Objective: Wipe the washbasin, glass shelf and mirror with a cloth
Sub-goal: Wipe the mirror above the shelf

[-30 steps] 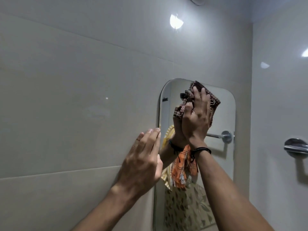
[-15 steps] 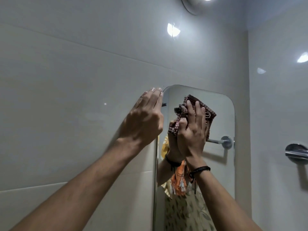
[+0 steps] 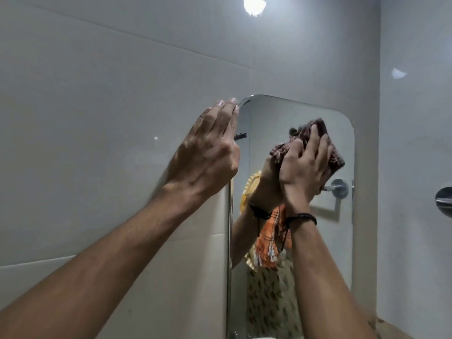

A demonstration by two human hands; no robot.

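A rounded-corner mirror (image 3: pixel 332 241) hangs on the pale tiled wall. My right hand (image 3: pixel 304 167) presses a bunched brown checked cloth (image 3: pixel 335 159) flat against the glass in its upper right part. My left hand (image 3: pixel 210 155) rests with fingers together against the wall at the mirror's upper left edge, holding nothing. The mirror reflects my arm and the cloth. Neither the washbasin nor the glass shelf is in view.
A chrome towel-bar mount (image 3: pixel 444 200) sticks out of the right side wall, and its reflection (image 3: pixel 338 188) shows in the mirror. A ceiling light glare (image 3: pixel 254 4) shines on the tiles above.
My right hand has slid the cloth rightward across the mirror. My left hand rose from lower on the wall to the mirror's top left corner and stays there.
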